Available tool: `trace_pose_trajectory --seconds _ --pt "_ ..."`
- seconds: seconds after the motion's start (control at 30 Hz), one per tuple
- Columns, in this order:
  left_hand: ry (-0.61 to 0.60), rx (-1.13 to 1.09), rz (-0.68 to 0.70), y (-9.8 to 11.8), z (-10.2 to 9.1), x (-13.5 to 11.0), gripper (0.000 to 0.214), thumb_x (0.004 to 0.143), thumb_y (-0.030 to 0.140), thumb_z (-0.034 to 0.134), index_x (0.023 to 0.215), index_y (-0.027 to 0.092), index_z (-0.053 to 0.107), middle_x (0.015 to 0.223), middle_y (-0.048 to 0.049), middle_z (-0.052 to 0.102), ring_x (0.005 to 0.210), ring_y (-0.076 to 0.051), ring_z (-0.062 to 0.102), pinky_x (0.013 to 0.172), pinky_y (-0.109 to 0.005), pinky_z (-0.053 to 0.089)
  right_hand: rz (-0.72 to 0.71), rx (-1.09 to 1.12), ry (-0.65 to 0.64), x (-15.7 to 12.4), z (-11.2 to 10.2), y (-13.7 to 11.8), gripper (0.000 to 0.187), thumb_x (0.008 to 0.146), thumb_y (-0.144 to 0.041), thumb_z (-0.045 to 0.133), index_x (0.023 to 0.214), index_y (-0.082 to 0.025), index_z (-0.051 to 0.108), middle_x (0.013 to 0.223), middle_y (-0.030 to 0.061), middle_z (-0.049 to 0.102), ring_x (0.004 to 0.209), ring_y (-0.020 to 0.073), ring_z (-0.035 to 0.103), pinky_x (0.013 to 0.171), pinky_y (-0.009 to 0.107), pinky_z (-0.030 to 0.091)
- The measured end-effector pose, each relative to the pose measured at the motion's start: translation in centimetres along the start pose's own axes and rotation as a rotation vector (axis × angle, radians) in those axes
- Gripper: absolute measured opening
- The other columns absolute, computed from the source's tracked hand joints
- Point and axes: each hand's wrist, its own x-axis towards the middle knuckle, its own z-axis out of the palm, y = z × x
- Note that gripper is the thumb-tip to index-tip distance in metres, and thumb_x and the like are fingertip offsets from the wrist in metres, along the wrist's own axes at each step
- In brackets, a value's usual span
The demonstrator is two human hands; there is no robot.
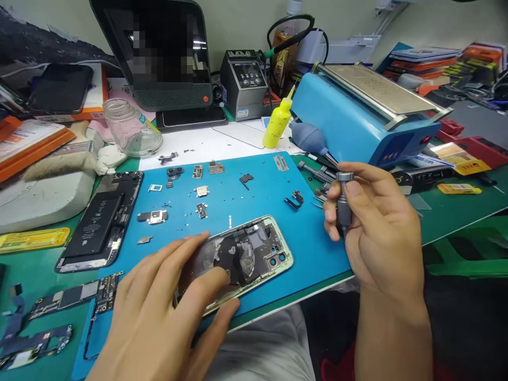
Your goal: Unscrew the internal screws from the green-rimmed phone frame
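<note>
A phone housing with a pale green frame lies open on the blue mat, its inside showing a black sheet and three camera holes at the right end. My left hand grips the left part of this housing, fingers over the far edge and thumb by the near edge. That end is hidden under the hand. To the right, above the mat's edge, my right hand is closed around a grey screwdriver with a knurled handle, held upright. The screwdriver's tip cannot be seen.
Small metal brackets, camera modules and screws are spread over the blue mat. An opened phone with its battery lies left, near a logic board. Behind stand a glass jar, yellow bottle and blue machine.
</note>
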Motion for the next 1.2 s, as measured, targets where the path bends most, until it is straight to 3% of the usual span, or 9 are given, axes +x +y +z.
trace_pose_trajectory --seconds 0.17,0.27,0.4,0.6,0.83,1.0,1.2 --pt "-0.006 0.020 -0.010 0.9 0.2 -0.1 0.036 0.124 0.051 0.046 0.150 0.030 0.058 0.166 -0.0122 0.062 0.147 -0.036 0.061 0.110 -0.055 0.051 0.030 -0.029 -0.051 -0.6 -0.1 0.2 0.019 0.106 -0.029 0.078 0.123 -0.032 0.086 0.091 -0.0004 0.072 0.063 0.0129 0.065 0.040 0.019 0.047" --pt "-0.015 0.054 0.046 1.5 0.6 0.7 0.055 0.120 0.064 0.055 0.158 0.024 0.055 0.161 -0.0152 0.065 0.142 -0.038 0.064 0.108 -0.054 0.055 0.037 -0.040 -0.076 -0.8 -0.2 0.1 0.019 0.106 -0.031 0.078 0.123 -0.033 0.087 0.091 -0.0002 0.072 0.063 0.0126 0.065 0.040 0.019 0.046" --pt "0.000 0.050 0.029 2.6 1.0 2.1 0.049 0.115 0.045 0.068 0.155 0.019 0.054 0.150 -0.0150 0.070 0.135 -0.036 0.066 0.106 -0.052 0.059 0.042 -0.057 -0.079 -0.9 -0.2 0.0 0.020 0.106 -0.033 0.080 0.125 -0.031 0.087 0.093 0.0010 0.073 0.066 0.0124 0.066 0.044 0.019 0.046" --pt "0.073 0.016 0.032 3.4 1.7 3.3 0.041 0.105 0.030 0.066 0.142 0.018 0.056 0.138 -0.0162 0.068 0.127 -0.036 0.066 0.102 -0.053 0.063 0.033 -0.064 -0.074 -0.9 -0.3 0.0 0.021 0.105 -0.036 0.081 0.126 -0.031 0.086 0.092 0.0011 0.073 0.064 0.0126 0.065 0.043 0.020 0.046" --pt "0.068 0.009 0.029 3.7 1.9 3.5 0.041 0.103 0.029 0.068 0.139 0.018 0.055 0.137 -0.0170 0.068 0.125 -0.037 0.068 0.099 -0.055 0.067 0.027 -0.079 -0.087 -0.8 -0.5 0.0 0.023 0.105 -0.040 0.083 0.126 -0.031 0.086 0.091 0.0011 0.073 0.063 0.0126 0.065 0.043 0.020 0.047" --pt "0.066 0.003 -0.049 4.4 2.0 3.5 0.040 0.101 0.026 0.066 0.139 0.019 0.054 0.138 -0.0170 0.067 0.126 -0.038 0.068 0.103 -0.059 0.066 0.015 -0.086 -0.083 -0.7 -0.6 0.1 0.024 0.105 -0.042 0.082 0.126 -0.031 0.086 0.091 0.0005 0.073 0.063 0.0112 0.064 0.043 0.018 0.046" --pt "0.047 0.015 -0.081 4.8 2.2 3.3 0.058 0.099 0.039 0.085 0.143 0.024 0.052 0.142 -0.0159 0.068 0.127 -0.039 0.069 0.103 -0.058 0.064 0.018 -0.093 -0.087 -0.8 -0.6 0.2 0.023 0.106 -0.043 0.082 0.127 -0.033 0.086 0.092 0.0004 0.073 0.064 0.0107 0.064 0.045 0.017 0.046"
